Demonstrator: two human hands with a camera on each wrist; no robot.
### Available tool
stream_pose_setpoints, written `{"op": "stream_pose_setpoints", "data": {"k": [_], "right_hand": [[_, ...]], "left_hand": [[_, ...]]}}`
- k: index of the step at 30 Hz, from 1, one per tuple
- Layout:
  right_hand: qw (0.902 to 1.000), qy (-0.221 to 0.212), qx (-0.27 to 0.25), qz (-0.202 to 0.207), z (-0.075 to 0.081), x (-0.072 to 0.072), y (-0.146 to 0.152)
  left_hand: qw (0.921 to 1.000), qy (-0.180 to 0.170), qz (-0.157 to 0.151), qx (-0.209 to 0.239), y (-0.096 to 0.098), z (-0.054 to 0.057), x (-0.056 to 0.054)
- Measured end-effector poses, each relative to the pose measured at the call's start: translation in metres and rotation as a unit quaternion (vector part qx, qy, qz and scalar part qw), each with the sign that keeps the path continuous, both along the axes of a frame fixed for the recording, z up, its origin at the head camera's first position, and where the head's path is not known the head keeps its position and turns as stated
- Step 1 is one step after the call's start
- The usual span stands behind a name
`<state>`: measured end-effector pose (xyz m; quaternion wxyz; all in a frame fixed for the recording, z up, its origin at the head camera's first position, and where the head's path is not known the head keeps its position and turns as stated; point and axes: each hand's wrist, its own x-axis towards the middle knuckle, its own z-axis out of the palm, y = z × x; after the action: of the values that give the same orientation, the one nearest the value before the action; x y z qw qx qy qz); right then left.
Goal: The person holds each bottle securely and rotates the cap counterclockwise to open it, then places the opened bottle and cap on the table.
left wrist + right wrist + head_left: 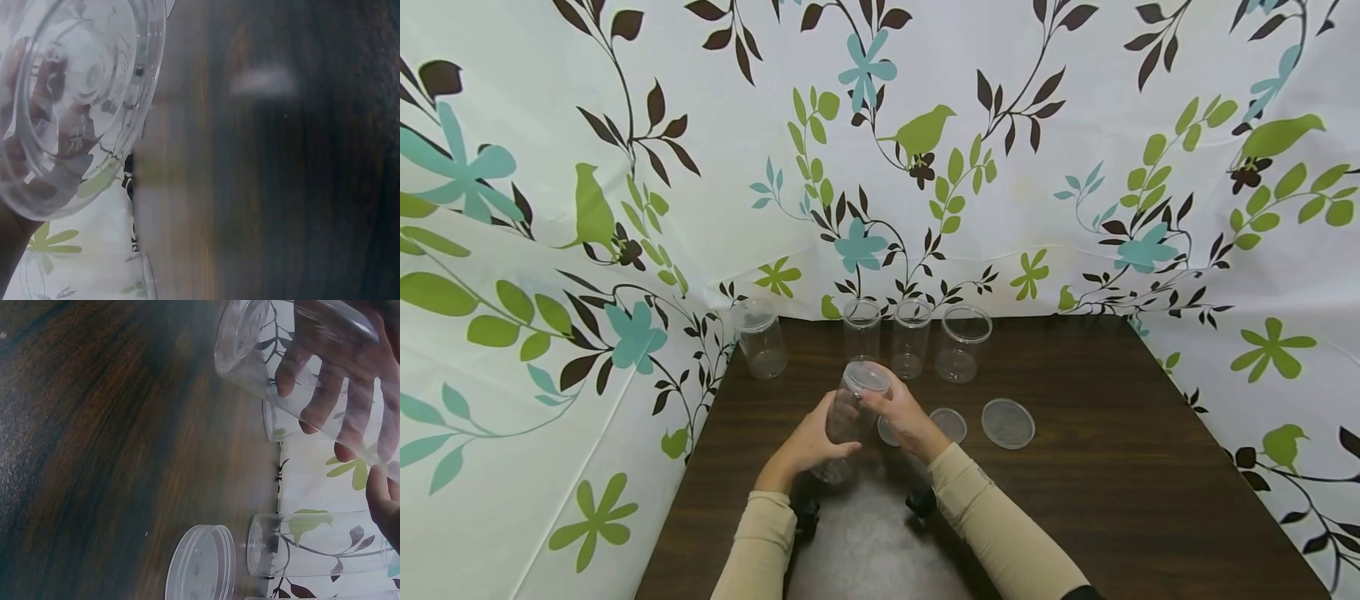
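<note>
A clear plastic jar (844,421) is tilted above the table, held in both hands. My left hand (805,440) grips it around the body, and its fingers show through the clear wall in the right wrist view. At the top, my right hand (906,414) holds the jar by its rim, where a clear lid (867,377) appears to sit. Whether that lid is fully seated I cannot tell. In the left wrist view the round base of the jar (153,81) fills the upper left corner.
Along the back edge stand clear jars: one at the left (763,343), two narrow ones (862,337) (912,343) and a wider one (958,354). Flat on the dark wooden table (1120,467) lie three clear lids (1008,423), one partly behind my right hand. Patterned sheets surround the table.
</note>
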<state>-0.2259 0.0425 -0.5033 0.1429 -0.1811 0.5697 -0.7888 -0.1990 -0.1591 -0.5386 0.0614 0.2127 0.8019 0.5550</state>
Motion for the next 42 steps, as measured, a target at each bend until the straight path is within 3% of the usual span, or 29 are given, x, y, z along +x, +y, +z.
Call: {"op": "stream_pose_setpoints", "data": {"k": [6, 12, 19, 24, 32, 39, 42], "right_hand": [[0.9998, -0.015, -0.012, 0.000, -0.001, 0.001, -0.002], [0.9990, -0.019, -0.039, -0.008, -0.004, 0.003, -0.003], [0.9986, -0.029, -0.041, -0.015, -0.005, 0.004, -0.005], [0.9991, -0.023, -0.035, -0.008, -0.005, 0.002, -0.006], [1.0000, -0.006, 0.002, -0.007, -0.002, -0.002, -0.006], [0.9999, -0.010, -0.001, 0.002, -0.001, -0.002, -0.004], [0.9998, -0.020, -0.004, 0.006, 0.000, 0.001, -0.003]], "left_hand": [[0.9999, -0.004, 0.005, 0.009, -0.004, 0.001, 0.000], [0.9992, -0.021, 0.029, 0.020, -0.011, 0.002, -0.002], [0.9991, -0.010, 0.038, 0.012, -0.016, -0.001, -0.002], [0.9992, -0.020, 0.034, 0.012, -0.013, 0.000, -0.003], [0.9999, -0.007, -0.006, 0.011, -0.004, 0.001, -0.002], [1.0000, -0.005, 0.005, 0.007, -0.003, 0.000, -0.002], [0.9998, -0.012, 0.004, 0.013, -0.002, 0.009, 0.002]]}}
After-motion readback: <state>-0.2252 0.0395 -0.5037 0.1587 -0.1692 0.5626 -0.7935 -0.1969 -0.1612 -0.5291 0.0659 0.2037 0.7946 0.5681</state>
